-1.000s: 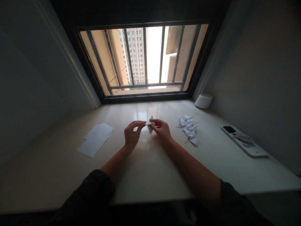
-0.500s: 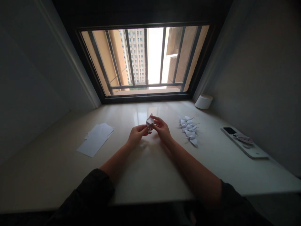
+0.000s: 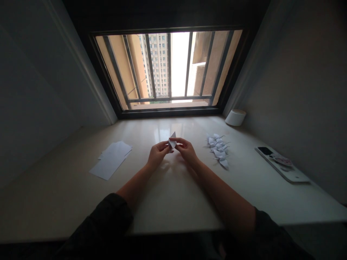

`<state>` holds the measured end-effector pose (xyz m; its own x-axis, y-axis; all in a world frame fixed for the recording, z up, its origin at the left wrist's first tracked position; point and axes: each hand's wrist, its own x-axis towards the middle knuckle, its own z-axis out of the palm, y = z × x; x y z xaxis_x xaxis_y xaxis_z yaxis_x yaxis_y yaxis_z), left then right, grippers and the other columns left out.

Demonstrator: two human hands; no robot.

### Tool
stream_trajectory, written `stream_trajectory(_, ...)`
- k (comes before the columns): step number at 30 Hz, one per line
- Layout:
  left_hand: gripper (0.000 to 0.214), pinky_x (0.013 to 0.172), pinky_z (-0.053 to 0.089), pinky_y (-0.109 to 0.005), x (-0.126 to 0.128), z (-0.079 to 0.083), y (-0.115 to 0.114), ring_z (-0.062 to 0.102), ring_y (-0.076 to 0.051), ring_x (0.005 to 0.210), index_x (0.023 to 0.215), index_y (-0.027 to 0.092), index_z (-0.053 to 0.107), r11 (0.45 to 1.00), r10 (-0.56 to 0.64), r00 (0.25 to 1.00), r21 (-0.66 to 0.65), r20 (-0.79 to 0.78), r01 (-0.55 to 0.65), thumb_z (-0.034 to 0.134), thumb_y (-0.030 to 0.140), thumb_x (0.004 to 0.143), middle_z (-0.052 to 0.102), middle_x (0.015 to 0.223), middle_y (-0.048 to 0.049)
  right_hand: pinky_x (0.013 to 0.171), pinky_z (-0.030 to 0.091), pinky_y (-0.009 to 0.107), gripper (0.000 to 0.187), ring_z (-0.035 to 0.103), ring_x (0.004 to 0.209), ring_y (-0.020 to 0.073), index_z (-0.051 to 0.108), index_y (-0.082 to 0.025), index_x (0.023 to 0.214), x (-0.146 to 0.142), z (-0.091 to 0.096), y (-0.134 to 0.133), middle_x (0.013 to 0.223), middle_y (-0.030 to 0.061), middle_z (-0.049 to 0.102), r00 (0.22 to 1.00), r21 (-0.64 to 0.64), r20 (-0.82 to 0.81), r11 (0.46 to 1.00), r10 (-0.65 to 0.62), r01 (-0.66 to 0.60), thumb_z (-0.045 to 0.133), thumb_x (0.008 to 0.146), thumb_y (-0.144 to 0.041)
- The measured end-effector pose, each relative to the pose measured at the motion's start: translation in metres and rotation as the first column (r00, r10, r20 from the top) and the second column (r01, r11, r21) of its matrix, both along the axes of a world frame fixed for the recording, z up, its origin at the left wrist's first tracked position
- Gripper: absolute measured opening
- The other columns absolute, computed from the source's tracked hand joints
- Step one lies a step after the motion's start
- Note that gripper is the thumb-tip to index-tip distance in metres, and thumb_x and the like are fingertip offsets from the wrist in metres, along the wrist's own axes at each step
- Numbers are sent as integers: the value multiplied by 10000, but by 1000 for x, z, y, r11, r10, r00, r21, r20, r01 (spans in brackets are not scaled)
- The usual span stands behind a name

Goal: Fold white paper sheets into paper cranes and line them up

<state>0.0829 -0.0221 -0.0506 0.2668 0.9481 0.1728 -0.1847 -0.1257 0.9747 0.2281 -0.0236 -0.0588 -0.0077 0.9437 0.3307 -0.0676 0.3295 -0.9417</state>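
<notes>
So our fingers [image 3: 163, 146] are pinched in narrow on a small folded paper piece [image 3: 171, 141]. The left hand [image 3: 156, 156] nips it from one side and the right hand [image 3: 187, 151] from the other, with the fingertips almost meeting at the paper. It's held just off the worktop [image 3: 173, 195], about mid-width and a bit toward the window [image 3: 168, 68]. What we reckon could go wrong: it's thin paper in a tight two-handed pinch, so squeezing or tugging unevenly could crush a crease or tear that tip. With the light coming from behind, we could easily line the layers up crooked without noticing. A loose grip and it just drops onto the glossy top. The piece itself is white and tiny, with one sharp triangular point poking up above the fingertips. The rest sits tucked behind them, and it's too backlit for us to read the creases. Further out, a pile of folded paper shapes [image 3: 218, 148] sits near the right forearm, so a careless sweep of that arm could scatter it. Some loose sheets [image 3: 111, 159] lie well off to the left. A white round tub [image 3: 235, 117] sits in the far right corner, and a flat tray [image 3: 282, 164] runs along the right wall.
</notes>
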Motion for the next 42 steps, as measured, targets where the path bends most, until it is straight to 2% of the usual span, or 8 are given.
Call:
stream_trajectory(8, 400, 780, 522, -402, 1, 1, 0, 667, -223, 776, 956, 128, 685, 1000, 16, 1000, -19, -9, -16, 717, 387, 654, 715, 832, -86, 735, 521, 319, 251, 639, 839, 185, 689, -239, 957, -1, -1, -1, 996, 23, 687, 1000, -7, 11, 1000, 29, -29, 588, 726, -247)
stream_trajectory(15, 363, 751, 509, -354, -1, -4, 1, 660, -206, 764, 965, 127, 675, 999, 25, 999, 49, -33, -23, 686, 364, 691, 709, 838, -84, 718, 523, 309, 269, 633, 742, 158, 681, -247, 980, -3, 5, -4, 956, 15, 688, 996, -16, 23, 996, 89, -89, 564, 738, -247)
stream_trajectory(19, 319, 730, 494, -325, -1, -5, 3, 651, -192, 756, 907, 135, 690, 997, 76, 997, 27, -11, -75, 699, 348, 669, 709, 821, -68, 765, 511, 320, 265, 636, 836, 177, 685, -259, 990, -3, 4, -3, 1017, 21, 677, 993, 17, 21, 993, 118, -119, 581, 746, -268)
stream_trajectory(22, 333, 708, 487, -313, -1, -4, 3, 644, -181, 726, 887, 129, 689, 995, 93, 996, -50, 16, -92, 721, 350, 640, 707, 790, -66, 784, 503, 336, 261, 623, 918, 208, 699, -247, 963, 0, 1, -1, 1018, 38, 677, 997, 39, -7, 996, 81, -80, 639, 716, -306)
stream_trajectory(26, 367, 732, 481, -321, -1, -4, 4, 647, -186, 733, 889, 126, 681, 990, 77, 996, -121, 44, -71, 743, 364, 617, 706, 767, -70, 764, 500, 345, 280, 634, 820, 204, 720, -218, 873, 3, -3, 2, 850, 38, 700, 996, -34, -77, 999, -34, 31, 734, 621, -342)
stream_trajectory(30, 399, 746, 479, -334, -1, -5, 4, 649, -194, 733, 886, 122, 678, 987, 73, 996, -150, 55, -64, 764, 375, 590, 708, 767, -78, 751, 489, 342, 313, 646, 723, 188, 725, -209, 858, 5, -6, 3, 766, 27, 707, 993, -102, -118, 995, -4, -8, 760, 584, -355)
stream_trajectory(37, 412, 759, 479, -334, -1, -7, 4, 644, -178, 701, 887, 113, 672, 981, 64, 992, -187, 111, -42, 778, 367, 580, 705, 751, -76, 745, 477, 341, 356, 650, 765, 214, 731, -202, 854, 6, -10, 4, 775, 44, 722, 992, -153, -125, 988, -10, -10, 768, 556, -394)
stream_trajectory(42, 406, 753, 481, -326, -1, -6, 4, 642, -175, 709, 891, 118, 670, 982, 48, 994, -188, 94, -30, 777, 365, 587, 706, 757, -74, 600, 466, 291, 279, 610, 610, 167, 725, -203, 723, 6, -13, 6, 651, 22, 692, 983, -239, -162, 970, -87, 46, 784, 513, -377)
